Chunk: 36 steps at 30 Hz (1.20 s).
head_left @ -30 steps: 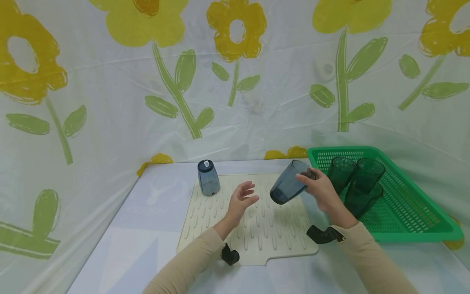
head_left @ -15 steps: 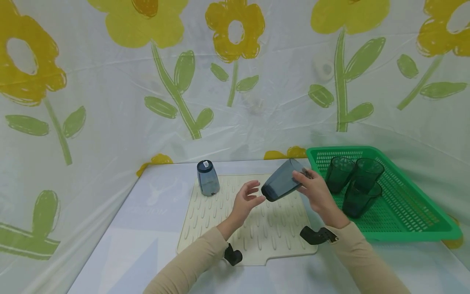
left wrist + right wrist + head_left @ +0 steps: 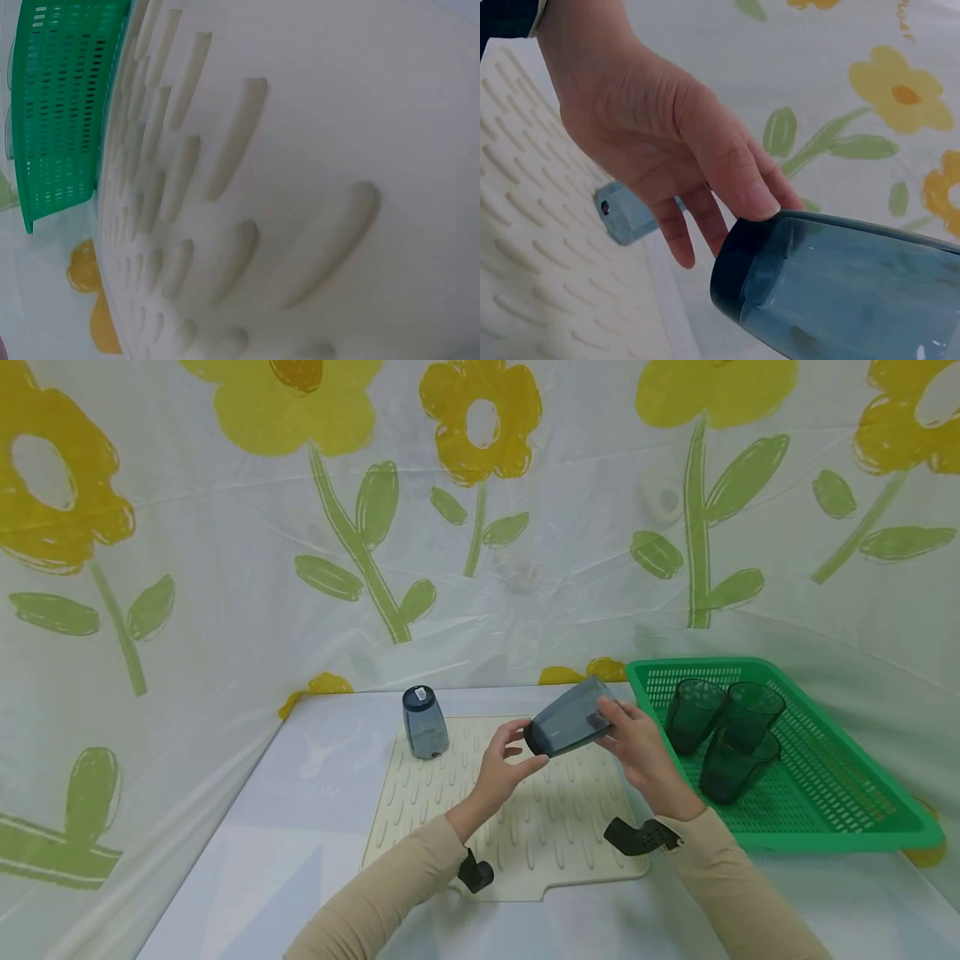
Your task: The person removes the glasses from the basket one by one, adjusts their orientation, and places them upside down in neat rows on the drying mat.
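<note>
Shifted left and tipped nearer level, the cup point(image 3: 568, 720) lies above the mat point(image 3: 528, 835), long axis from near-left base to far-right mouth, the right hand point(image 3: 639, 745) gripping its mouth end, the left hand point(image 3: 499, 768), half spread, pinching its base between thumb and finger.

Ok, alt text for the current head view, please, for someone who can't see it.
A person's right grip and left grip hold a tilted see-through blue cup above a cream ridged mat, the left one at its dark base. An upside-down cup stands at the mat's far left corner, and a green basket on the right holds three more cups.
</note>
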Available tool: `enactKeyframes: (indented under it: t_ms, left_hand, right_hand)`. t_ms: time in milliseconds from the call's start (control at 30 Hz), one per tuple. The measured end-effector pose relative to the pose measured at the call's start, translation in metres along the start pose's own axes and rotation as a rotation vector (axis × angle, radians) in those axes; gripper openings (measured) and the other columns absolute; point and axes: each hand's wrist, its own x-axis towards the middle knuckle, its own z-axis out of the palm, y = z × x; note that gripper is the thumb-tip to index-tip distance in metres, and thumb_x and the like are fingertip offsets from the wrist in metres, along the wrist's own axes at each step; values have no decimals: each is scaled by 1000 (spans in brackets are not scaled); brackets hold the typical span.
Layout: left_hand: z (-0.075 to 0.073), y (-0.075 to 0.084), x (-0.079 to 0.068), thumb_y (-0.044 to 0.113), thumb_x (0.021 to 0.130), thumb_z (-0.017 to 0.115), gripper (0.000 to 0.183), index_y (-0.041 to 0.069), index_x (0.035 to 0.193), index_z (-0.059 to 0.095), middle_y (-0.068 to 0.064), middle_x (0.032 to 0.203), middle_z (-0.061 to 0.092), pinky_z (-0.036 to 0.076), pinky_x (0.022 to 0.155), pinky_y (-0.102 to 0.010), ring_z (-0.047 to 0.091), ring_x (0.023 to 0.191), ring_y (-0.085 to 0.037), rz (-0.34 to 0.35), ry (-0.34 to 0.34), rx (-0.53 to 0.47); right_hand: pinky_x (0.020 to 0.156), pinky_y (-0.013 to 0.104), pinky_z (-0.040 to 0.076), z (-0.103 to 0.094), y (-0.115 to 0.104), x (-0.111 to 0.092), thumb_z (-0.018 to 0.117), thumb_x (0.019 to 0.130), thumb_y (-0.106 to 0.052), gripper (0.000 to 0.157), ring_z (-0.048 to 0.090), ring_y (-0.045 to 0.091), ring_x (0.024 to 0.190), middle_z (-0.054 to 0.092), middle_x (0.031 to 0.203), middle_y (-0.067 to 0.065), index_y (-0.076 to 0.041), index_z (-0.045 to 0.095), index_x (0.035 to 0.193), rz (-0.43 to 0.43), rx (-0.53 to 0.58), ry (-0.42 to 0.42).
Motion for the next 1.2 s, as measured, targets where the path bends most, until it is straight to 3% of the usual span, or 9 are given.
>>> enactKeyframes:
  t_ms: [167,333,467,633,800,1000,1200]
  left_hand:
    - [0,-3,5,1,80,66,57,-2,132,42,-20,132,41,40,92,-43,42,116,-34,90,14,76]
    - [0,-25,16,7,78,71,62,6,133,43,-13,133,43,41,91,-39,42,115,-27,147,45,166]
    - [1,-29,18,10,77,73,65,8,133,42,-11,133,42,42,89,-38,43,114,-25,207,76,245]
    - [4,-31,18,15,72,78,69,6,131,42,-12,129,44,45,89,-37,44,115,-23,348,153,403]
    - [5,-30,19,17,68,81,73,3,128,41,-14,125,45,41,96,-36,44,116,-25,469,227,518]
    - [5,-31,23,14,65,83,74,1,125,42,-15,121,46,45,90,-35,46,111,-24,561,288,572]
    - [3,-29,27,12,65,82,71,0,122,41,-18,119,45,48,74,-30,48,105,-24,592,276,556]
  right_hand:
    - [76,23,50,1,-4,0,53,93,-24,18,58,7,84,56,86,-6,-10,47,101,20,90,-5]
    - [77,22,49,1,-9,0,52,93,-27,37,57,5,88,57,92,-9,-6,42,122,36,100,-33]
    - [77,22,49,3,-12,0,52,93,-28,31,58,6,87,58,91,-9,-8,44,116,38,120,-44]
    - [76,23,50,4,-14,0,52,93,-27,25,59,7,87,58,94,-7,-12,47,112,44,168,-70]
    - [78,25,51,7,-17,-1,50,94,-28,38,58,8,93,53,105,-3,-10,40,126,39,161,-103]
    - [79,23,49,11,-21,-4,49,93,-34,59,48,16,109,40,125,6,-8,26,140,62,108,-103]
    - [78,22,49,12,-23,-5,48,93,-36,64,36,23,121,29,137,11,-11,19,144,83,124,-109]
